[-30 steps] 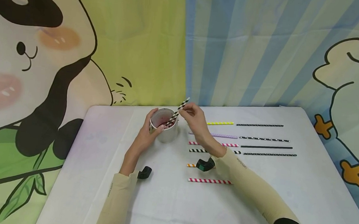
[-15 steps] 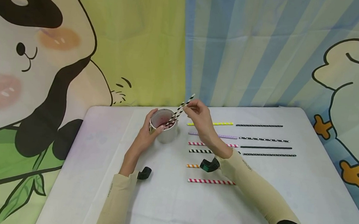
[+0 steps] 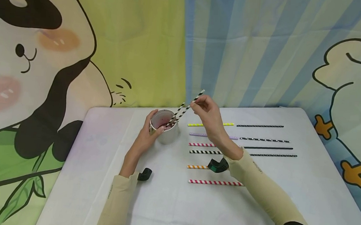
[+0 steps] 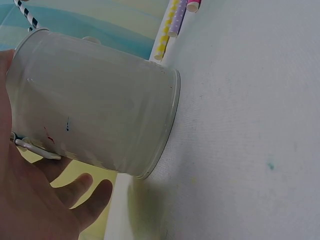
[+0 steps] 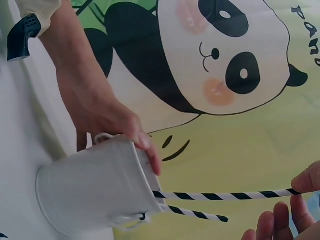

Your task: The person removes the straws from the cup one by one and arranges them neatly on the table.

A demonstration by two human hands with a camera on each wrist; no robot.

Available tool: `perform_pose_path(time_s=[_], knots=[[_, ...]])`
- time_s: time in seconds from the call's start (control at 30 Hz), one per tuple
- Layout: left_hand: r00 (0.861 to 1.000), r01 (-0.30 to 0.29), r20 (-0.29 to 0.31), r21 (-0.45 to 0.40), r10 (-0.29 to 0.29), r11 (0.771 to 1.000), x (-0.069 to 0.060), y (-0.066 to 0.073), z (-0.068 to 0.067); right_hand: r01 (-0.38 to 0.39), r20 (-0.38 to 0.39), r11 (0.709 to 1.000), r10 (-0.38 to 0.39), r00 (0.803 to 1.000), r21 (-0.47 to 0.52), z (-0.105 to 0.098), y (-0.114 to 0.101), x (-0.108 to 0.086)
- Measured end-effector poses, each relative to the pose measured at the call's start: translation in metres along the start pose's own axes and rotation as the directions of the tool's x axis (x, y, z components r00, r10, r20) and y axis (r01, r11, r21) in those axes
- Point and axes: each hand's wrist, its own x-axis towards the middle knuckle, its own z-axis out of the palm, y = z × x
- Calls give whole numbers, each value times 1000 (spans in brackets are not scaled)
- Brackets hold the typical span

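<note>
My left hand point(image 3: 147, 135) grips a small white metal bucket point(image 3: 168, 137) by its rim, thumb over the near edge. In the left wrist view the bucket point(image 4: 95, 105) stands with its base on the table. A black-and-white striped paper straw point(image 5: 225, 196) is pinched between the thumb and fingers of my right hand point(image 3: 210, 117), up and to the right of the bucket. Its lower end is still inside the bucket's mouth. Another straw point(image 5: 197, 214) of the same pattern leans on the rim, untouched by the right hand. The bucket's inside is mostly hidden.
Right of the bucket, straws lie in rows on the white table point(image 3: 160, 202): a yellow straw point(image 3: 195, 124), a purple straw point(image 3: 194, 134), pink, black-striped, orange and red-striped ones point(image 3: 213, 183). Several dark straws point(image 3: 259, 125) lie farther right. Printed curtains stand behind the table.
My right hand has moved up and to the right, drawing one striped straw partway out of the bucket and apart from the other. The left hand and bucket stay put.
</note>
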Motion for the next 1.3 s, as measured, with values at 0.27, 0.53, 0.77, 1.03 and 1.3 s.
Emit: perform_pose_path(time_s=[0.27, 0.53, 0.77, 1.03, 1.3], knots=[[1000, 18, 7, 4, -18, 1000, -1, 2, 0, 81, 38, 994, -79, 996, -71, -9, -9, -8], [1000, -2, 10, -5, 2, 1000, -1, 1, 0, 131, 48, 990, -129, 991, -57, -17, -22, -15], [1000, -5, 6, -9, 5, 1000, -1, 1, 1, 153, 76, 982, -145, 986, -110, -26, -21, -19], [1000, 13, 15, -17, -12, 1000, 0, -1, 0, 176, 109, 937, -150, 983, -301, -38, -19, -23], [999, 29, 38, -24, -28, 999, -2, 11, -1, 207, 168, 856, -143, 975, -473, -45, -20, -30]])
